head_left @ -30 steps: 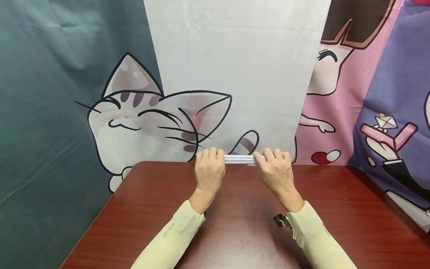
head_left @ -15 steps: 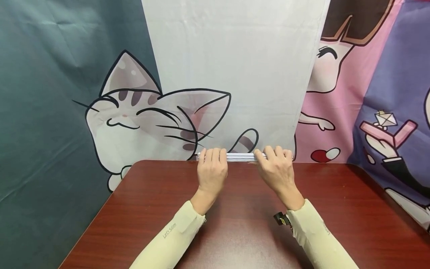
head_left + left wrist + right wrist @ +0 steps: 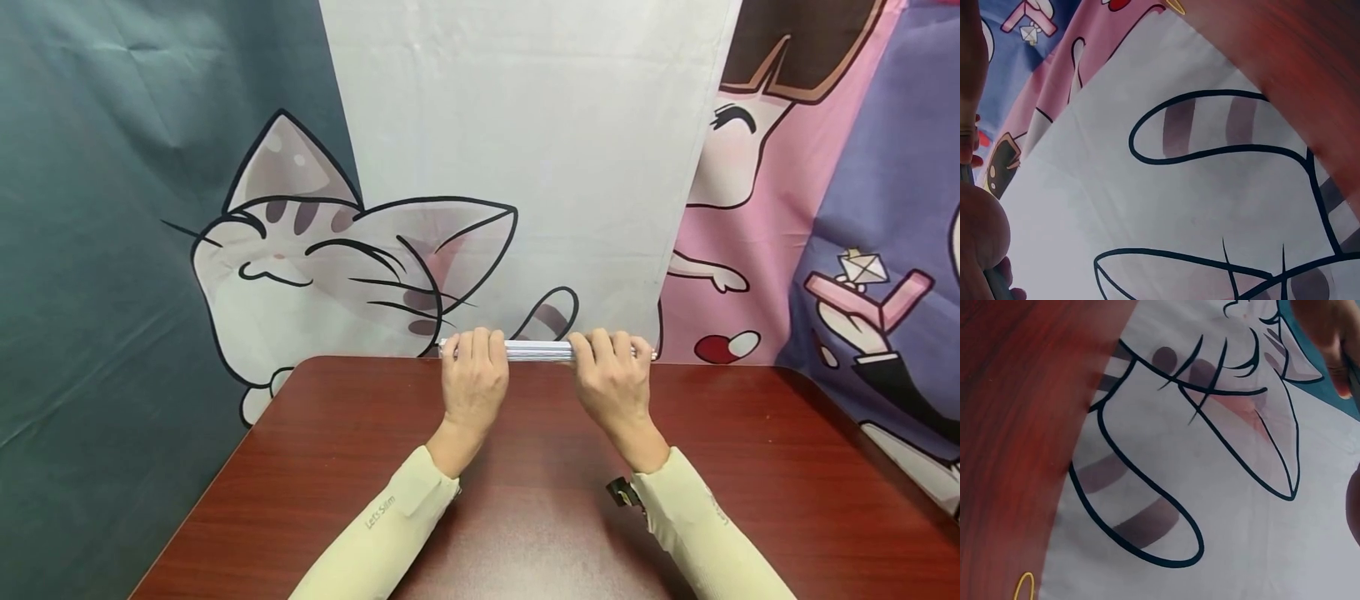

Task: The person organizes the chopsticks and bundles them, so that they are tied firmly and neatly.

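A slim silvery-white bar with lengthwise ridges [image 3: 538, 351] is held level in the head view, in front of the cloth and at the height of the table's far edge. My left hand [image 3: 474, 375] grips it near the left end, fingers curled over the top. Near the right end my right hand [image 3: 615, 379] grips it the same way. A bare stretch of bar shows between the hands. In the left wrist view only part of the left hand [image 3: 984, 225] shows, with the bar [image 3: 999, 286] looking dark grey. What kind of bar it is, I cannot tell.
A reddish-brown wooden table [image 3: 525, 500] stretches beneath both arms. Behind it hangs a printed cloth [image 3: 540, 167] with a cartoon cat and other figures. A small dark device [image 3: 624, 492] sits at the right wrist.
My left hand has shifted slightly right. The right wrist has swung a little left, and more of the bar's ends shows past the hands. Both hands keep their hold.
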### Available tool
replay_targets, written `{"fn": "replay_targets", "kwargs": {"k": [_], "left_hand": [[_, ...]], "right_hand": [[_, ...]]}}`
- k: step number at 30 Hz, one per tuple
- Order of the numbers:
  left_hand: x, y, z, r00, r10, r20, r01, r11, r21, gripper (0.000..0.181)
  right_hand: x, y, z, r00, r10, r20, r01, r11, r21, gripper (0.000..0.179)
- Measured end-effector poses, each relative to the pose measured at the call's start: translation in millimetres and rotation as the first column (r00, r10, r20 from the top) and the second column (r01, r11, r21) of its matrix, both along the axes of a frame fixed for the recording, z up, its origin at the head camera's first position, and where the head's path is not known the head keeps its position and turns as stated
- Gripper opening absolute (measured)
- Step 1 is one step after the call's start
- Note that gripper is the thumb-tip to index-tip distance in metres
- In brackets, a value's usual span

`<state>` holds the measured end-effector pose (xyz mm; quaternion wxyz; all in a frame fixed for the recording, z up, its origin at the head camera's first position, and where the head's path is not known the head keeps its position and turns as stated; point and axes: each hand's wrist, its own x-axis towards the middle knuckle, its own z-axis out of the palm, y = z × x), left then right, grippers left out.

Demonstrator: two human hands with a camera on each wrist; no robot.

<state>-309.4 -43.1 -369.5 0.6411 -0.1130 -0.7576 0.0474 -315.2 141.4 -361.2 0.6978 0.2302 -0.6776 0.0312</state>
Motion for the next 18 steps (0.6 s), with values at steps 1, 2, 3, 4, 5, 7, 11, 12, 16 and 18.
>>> {"fn": "replay_targets", "kwargs": {"k": [1,2,3,4,5,7,11,12,16,18], "left_hand": [[0.4,0.5,0.4,1.000,0.001,0.000,-0.001,1.000,0.001,0.014],[0.7,1.1,0.6,1.000,0.001,-0.002,-0.001,1.000,0.001,0.014],[0.9,1.6,0.8,1.000,-0.001,-0.002,0.001,1.000,0.000,0.015],[1.2,2.0,1.0,1.000,-0.002,0.000,0.002,1.000,-0.001,0.015],[1.2,2.4,1.0,1.000,-0.002,0.003,0.002,1.000,-0.003,0.015],[1.2,2.6,1.1,1.000,-0.001,0.011,0.001,1.000,-0.007,0.015],[0.9,1.5,1.8,1.000,0.005,0.027,-0.005,1.000,-0.007,0.015],[0.9,1.0,2.1,1.000,0.008,0.028,-0.008,1.000,-0.006,0.014],[0.4,-1.1,2.6,1.000,0.013,0.025,-0.013,1.000,-0.004,0.014],[-0.2,-2.2,2.2,1.000,0.015,0.025,-0.015,1.000,-0.003,0.015]], "right_hand": [[-0.4,0,-1.1,1.000,0.001,-0.006,-0.001,1.000,-0.009,0.044],[-0.8,-1,-2.1,1.000,0.000,-0.009,0.000,1.000,-0.016,0.044],[-1.2,-1,-2.9,1.000,0.000,-0.011,0.000,1.000,-0.021,0.044],[-1.6,-1,-3.7,1.000,0.000,-0.013,0.000,1.000,-0.024,0.044],[-1.9,0,-4.2,1.000,0.000,-0.012,0.000,1.000,-0.025,0.044],[-2.2,0,-4.3,1.000,0.009,-0.008,-0.009,1.000,-0.022,0.043],[-1.4,3,-1.1,0.999,0.031,0.021,-0.031,1.000,0.004,0.043],[-0.9,4,-0.1,0.999,0.038,0.034,-0.038,0.999,0.014,0.042],[2.8,9,3.1,0.992,0.045,0.117,-0.053,0.997,0.063,0.036],[4.7,12,4.3,0.985,0.039,0.167,-0.054,0.995,0.086,0.033]]}}
